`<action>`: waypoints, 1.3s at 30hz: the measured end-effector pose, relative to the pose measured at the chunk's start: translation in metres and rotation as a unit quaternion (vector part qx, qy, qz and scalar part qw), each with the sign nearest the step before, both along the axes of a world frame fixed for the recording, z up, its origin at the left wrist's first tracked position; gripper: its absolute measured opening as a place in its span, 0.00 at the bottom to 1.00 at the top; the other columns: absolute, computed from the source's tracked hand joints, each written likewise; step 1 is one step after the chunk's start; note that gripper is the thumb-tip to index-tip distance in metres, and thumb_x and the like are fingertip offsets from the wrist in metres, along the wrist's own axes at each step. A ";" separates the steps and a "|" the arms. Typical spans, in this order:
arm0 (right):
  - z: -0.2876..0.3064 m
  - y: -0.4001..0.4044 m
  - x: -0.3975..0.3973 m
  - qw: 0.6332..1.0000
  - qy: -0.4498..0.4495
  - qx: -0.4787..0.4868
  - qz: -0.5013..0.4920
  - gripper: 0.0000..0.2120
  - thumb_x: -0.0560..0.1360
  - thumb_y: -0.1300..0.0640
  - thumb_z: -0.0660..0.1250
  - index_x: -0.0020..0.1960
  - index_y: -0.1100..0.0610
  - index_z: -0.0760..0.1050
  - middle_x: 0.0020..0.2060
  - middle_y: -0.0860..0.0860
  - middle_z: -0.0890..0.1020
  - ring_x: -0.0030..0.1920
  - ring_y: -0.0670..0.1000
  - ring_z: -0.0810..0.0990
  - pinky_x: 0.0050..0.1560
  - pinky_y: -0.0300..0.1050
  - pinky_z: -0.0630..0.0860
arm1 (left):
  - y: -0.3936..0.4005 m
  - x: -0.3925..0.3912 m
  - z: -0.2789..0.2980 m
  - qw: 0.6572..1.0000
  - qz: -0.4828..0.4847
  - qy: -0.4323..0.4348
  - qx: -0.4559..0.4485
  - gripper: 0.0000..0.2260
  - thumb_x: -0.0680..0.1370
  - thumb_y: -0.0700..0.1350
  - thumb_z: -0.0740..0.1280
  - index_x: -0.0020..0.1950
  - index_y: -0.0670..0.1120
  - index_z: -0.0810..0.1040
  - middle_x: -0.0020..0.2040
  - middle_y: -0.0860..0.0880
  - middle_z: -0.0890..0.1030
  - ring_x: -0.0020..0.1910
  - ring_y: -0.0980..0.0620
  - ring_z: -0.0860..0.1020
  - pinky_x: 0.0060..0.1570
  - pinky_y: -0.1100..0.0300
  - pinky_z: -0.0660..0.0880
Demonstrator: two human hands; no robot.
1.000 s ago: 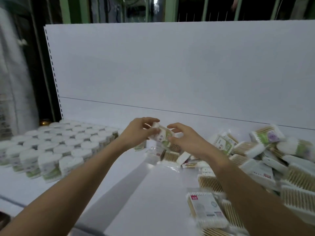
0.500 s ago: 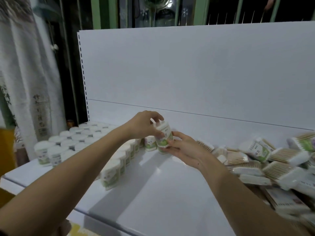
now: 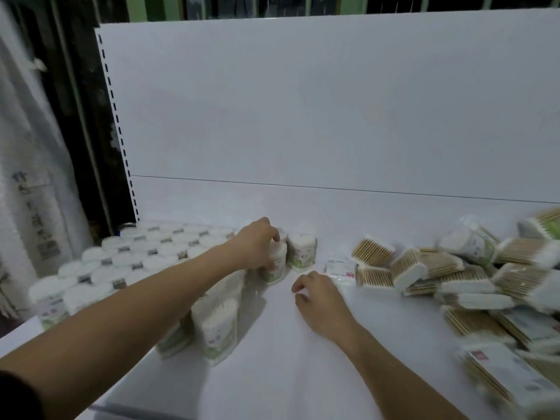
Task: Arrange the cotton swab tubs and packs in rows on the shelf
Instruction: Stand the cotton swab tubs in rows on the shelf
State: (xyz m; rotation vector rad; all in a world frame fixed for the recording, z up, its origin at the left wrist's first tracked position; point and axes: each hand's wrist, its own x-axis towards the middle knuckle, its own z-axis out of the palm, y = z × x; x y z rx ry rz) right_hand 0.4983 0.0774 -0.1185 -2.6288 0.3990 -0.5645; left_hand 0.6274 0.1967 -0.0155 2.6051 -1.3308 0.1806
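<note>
Left hand: the left hand (image 3: pixel 257 244) reaches forward over the rows, fingers curled down round the top of a tub (image 3: pixel 276 263), gripping it.
Right hand: the right hand (image 3: pixel 318 295) lies palm down on the shelf (image 3: pixel 288 359), fingers loosely bent, holding nothing.
Tub: upright on the shelf at 11 o'clock of the right hand, just beside a 2nd tub (image 3: pixel 302 251) at its 1 o'clock.
Rows: capped tubs (image 3: pixel 145 256) stand packed at 9 o'clock of the left hand.
Packs: a loose pile of packs (image 3: pixel 454 274) lies at 3 o'clock of the right hand; the nearest pack (image 3: pixel 339 266) is just beside its fingers.
</note>
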 end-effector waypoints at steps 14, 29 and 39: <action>-0.012 -0.008 0.013 0.997 -0.065 -0.031 0.010 0.09 0.73 0.61 0.62 0.48 0.59 0.80 0.46 0.53 0.79 0.47 0.55 0.76 0.49 0.44 0.71 | 0.001 0.014 -0.006 1.000 -0.016 -0.016 -0.019 0.27 0.69 0.48 0.76 0.65 0.48 0.72 0.61 0.48 0.72 0.61 0.47 0.70 0.54 0.58 0.70; 0.155 -0.032 -0.118 0.988 0.009 0.055 -0.147 0.12 0.79 0.51 0.63 0.43 0.56 0.79 0.36 0.51 0.83 0.34 0.47 0.78 0.35 0.42 0.74 | -0.046 -0.112 0.054 0.962 -0.174 0.129 -0.168 0.16 0.75 0.60 0.66 0.56 0.51 0.79 0.52 0.53 0.80 0.51 0.54 0.77 0.54 0.54 0.75; 0.188 -0.145 -0.200 0.968 0.065 -0.038 -0.238 0.09 0.78 0.53 0.63 0.44 0.56 0.78 0.41 0.50 0.81 0.41 0.52 0.79 0.37 0.45 0.73 | -0.149 -0.172 0.055 0.941 -0.176 0.195 -0.214 0.13 0.75 0.48 0.70 0.59 0.47 0.78 0.51 0.49 0.80 0.47 0.52 0.78 0.46 0.62 0.73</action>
